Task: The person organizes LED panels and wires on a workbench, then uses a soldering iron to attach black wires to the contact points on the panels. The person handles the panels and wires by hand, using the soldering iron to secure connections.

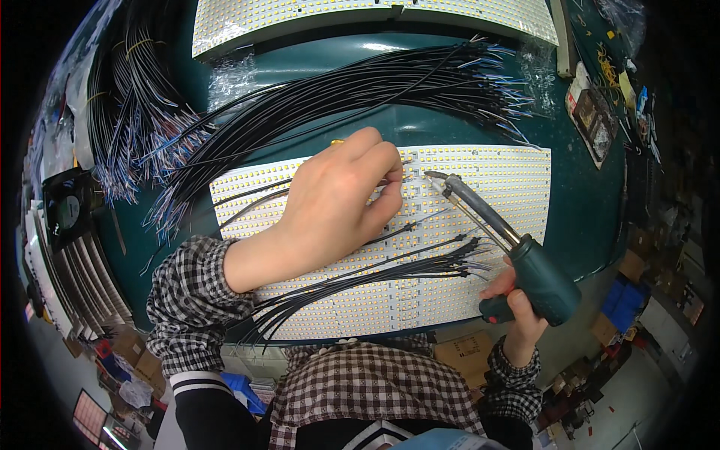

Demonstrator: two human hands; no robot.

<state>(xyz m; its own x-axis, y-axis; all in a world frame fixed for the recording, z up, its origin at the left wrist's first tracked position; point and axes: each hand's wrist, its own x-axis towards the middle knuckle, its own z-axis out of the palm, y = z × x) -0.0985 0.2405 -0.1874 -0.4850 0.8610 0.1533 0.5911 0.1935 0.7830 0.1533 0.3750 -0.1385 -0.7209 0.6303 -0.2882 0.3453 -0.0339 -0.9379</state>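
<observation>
A white LED board (517,195) with rows of small yellowish LEDs lies flat in front of me. Over its middle, my left hand (337,195) is closed in a pinch on a thin black cable (259,193), which runs in from the left; the fingertips partly hide its end. My right hand (523,315) grips a soldering gun (547,277) by its dark green handle. Its tip points left and is at the board's middle column, just right of my left fingers. Several loose black cables (360,277) with stripped ends lie across the board's near half.
A large bundle of black cables (337,82) lies beyond the board, with more hanging bundles (142,97) at far left. Another LED board (300,19) stands at the back. A grimy small box (592,116) is at far right, stacked boards (86,277) at left.
</observation>
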